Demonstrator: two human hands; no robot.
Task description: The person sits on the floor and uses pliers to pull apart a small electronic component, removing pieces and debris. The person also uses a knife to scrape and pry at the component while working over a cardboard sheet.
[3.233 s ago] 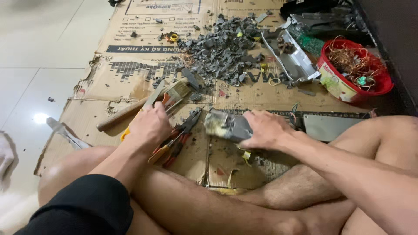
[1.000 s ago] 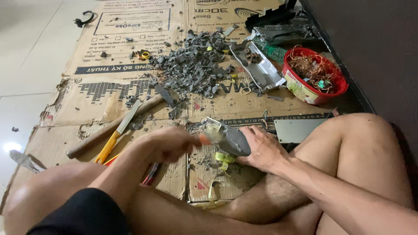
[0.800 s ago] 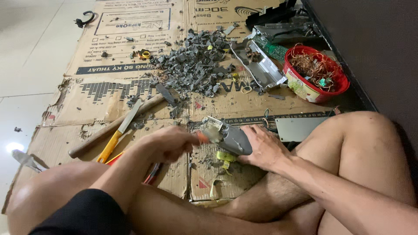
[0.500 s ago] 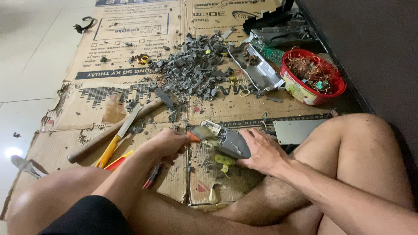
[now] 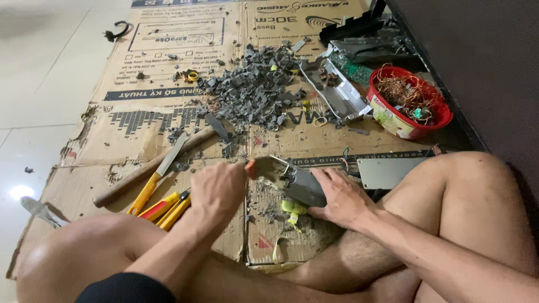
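Observation:
I sit cross-legged on flattened cardboard (image 5: 140,118). My right hand (image 5: 342,197) grips a grey metal block with yellow tape (image 5: 300,188), holding it down on the cardboard. My left hand (image 5: 220,188) is closed around an orange-handled tool (image 5: 251,167) whose tip presses against the block's left end. Small grey crumbs and yellow tape scraps (image 5: 293,209) lie under the block.
A hammer (image 5: 151,165), a yellow-handled chisel (image 5: 152,182) and yellow-red pliers (image 5: 168,206) lie left of my hand. A heap of grey broken pieces (image 5: 252,90) sits further out. A red bowl of copper wire (image 5: 409,104), metal casings (image 5: 339,92) and a grey plate (image 5: 387,171) lie right.
My left hand left the pliers on the cardboard, took up the orange-handled tool and brought it to the block. My right hand kept its hold on the block.

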